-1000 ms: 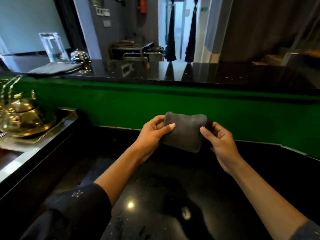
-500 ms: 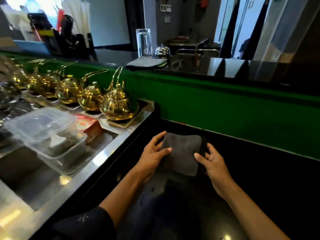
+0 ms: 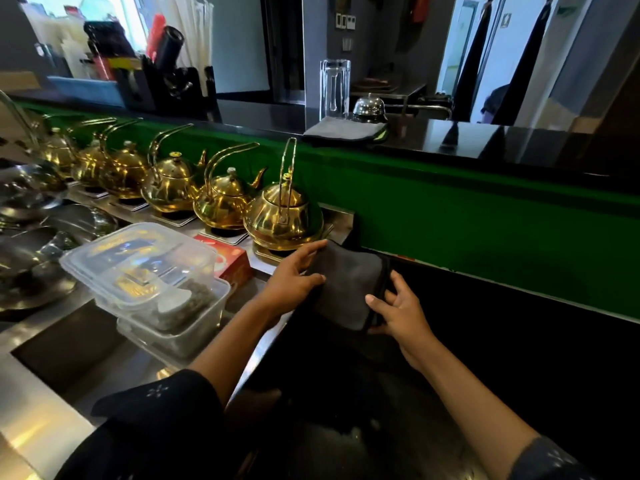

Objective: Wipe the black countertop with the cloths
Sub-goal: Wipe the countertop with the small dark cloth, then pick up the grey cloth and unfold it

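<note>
A folded dark grey cloth (image 3: 348,284) is held between both hands above the left end of the black countertop (image 3: 502,341). My left hand (image 3: 292,280) grips its left edge, thumb on top. Its lower right corner is pinched by my right hand (image 3: 401,313). A second grey cloth (image 3: 343,130) lies folded on the raised black bar top (image 3: 467,140) behind the green wall.
Several golden kettles (image 3: 282,216) stand in a row on the steel counter (image 3: 104,368) at the left, the nearest right beside the cloth. Clear plastic containers (image 3: 149,275) and a red box (image 3: 230,259) sit there too. A glass (image 3: 334,88) and a bell (image 3: 369,107) stand on the bar top.
My view has swung left and the kettles have come into sight. Both hands have carried the cloth left toward the steel counter's edge, still gripping it.
</note>
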Demonstrator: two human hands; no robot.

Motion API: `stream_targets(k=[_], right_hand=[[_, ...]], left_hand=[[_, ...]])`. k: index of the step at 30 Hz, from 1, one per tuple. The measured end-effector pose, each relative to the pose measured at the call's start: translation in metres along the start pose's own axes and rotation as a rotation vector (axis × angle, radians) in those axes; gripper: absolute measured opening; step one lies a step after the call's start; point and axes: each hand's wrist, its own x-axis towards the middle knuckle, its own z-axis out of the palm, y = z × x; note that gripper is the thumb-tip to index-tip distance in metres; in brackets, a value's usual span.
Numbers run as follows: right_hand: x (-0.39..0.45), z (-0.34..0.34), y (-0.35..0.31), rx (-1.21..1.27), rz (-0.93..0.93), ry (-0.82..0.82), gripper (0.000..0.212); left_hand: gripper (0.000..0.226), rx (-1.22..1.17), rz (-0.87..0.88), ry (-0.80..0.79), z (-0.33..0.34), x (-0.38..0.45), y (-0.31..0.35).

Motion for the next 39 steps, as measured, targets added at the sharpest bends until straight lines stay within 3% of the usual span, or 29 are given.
stream_targets(k=[7,11,18,20,22,25,30,39], right_hand=[[0.018,0.039,0.006,-0.057,0.083,-0.089,0.078],[0.016,0.046,0.026,-0.061,0.146,-0.099,0.075],[0.021,0.045,0.028,-0.126,0.283,-0.105,0.063],[0.023,0.043,0.03,-0.288,0.294,-0.029,0.056],[0.024,0.041,0.031,-0.464,0.177,0.045,0.058],[0.024,0.05,0.024,-0.53,-0.025,0.003,0.057],[0.029,0.077,0.027,-0.444,0.003,-0.125,0.058],[0.023,0.046,0.004,-0.527,-0.031,-0.112,0.059]], left_hand=[[0.065,0.292,-0.152,-0.007,-0.045,0.014,-0.008],[0.055,0.498,-0.209,-0.005,-0.048,0.013,-0.019],[0.041,0.816,-0.163,-0.019,-0.047,0.014,-0.013],[0.041,1.04,-0.104,0.08,-0.044,0.014,-0.017],[0.046,1.159,0.066,0.179,-0.037,0.015,-0.021],[0.055,1.107,0.219,0.089,-0.023,0.02,-0.027],[0.063,1.133,0.056,-0.167,-0.02,0.027,-0.054],[0.066,1.181,-0.018,-0.14,-0.011,0.028,-0.033]])
